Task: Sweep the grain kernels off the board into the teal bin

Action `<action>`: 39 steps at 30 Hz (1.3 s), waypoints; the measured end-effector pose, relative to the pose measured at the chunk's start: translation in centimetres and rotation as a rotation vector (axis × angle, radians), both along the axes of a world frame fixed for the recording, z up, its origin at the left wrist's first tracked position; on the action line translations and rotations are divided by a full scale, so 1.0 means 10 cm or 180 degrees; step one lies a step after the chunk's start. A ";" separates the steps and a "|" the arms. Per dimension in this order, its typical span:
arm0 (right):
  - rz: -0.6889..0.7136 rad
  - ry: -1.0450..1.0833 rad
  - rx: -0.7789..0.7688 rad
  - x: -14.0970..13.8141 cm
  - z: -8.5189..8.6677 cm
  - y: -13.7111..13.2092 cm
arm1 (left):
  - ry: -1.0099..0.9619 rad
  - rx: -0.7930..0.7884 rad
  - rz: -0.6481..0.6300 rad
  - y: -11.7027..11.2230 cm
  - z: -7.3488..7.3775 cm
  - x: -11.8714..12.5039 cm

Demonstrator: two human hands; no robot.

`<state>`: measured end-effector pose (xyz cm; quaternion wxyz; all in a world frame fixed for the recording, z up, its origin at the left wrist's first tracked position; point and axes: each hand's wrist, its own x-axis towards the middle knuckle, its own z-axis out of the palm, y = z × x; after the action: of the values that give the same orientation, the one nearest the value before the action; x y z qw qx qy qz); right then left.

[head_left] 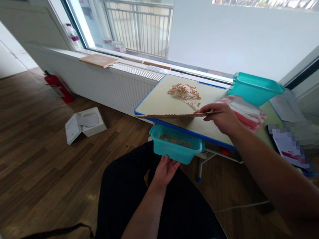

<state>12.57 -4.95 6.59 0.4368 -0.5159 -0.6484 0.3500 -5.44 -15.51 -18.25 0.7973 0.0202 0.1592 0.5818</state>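
Note:
My left hand (166, 169) grips the near side of a turquoise plastic tub (170, 153) from below, just under the table's front edge. Inside the tub lies a layer of greyish-brown grainy stuff (176, 140), too small to name. My right hand (218, 114) pinches the right end of a thin flat piece of cardboard (173, 115), seen nearly edge-on above the tub. Behind the cardboard, a pile of orange-yellow kernels mixed with pale grains (185, 93) sits on the cream tabletop (154, 101) with its blue rim.
A second turquoise tub (255, 85) and a red-and-white cloth (243, 112) are on the table's right part. A tablet-like device (289, 148) lies farther right. On the floor at left are an open white box (93, 121) and a red fire extinguisher (59, 88). A radiator (121, 89) runs below the window.

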 end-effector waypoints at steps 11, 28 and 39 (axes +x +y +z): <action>0.0044 -0.0014 -0.0067 0.06 0.01 -0.17 | -0.0034 0.0132 -0.0137 -0.05 0.01 0.10; -0.0018 0.0103 0.0209 0.15 -0.09 -0.14 | 0.0107 0.0075 -0.0107 -0.05 -0.02 0.10; 0.0171 0.0528 0.0654 0.13 -0.18 -0.14 | 0.0115 0.0100 -0.0119 -0.06 0.02 0.08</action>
<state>13.91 -6.39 4.77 0.5300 -0.4202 -0.6561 0.3348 -4.60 -16.15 -18.06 0.8046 0.0462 0.1641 0.5688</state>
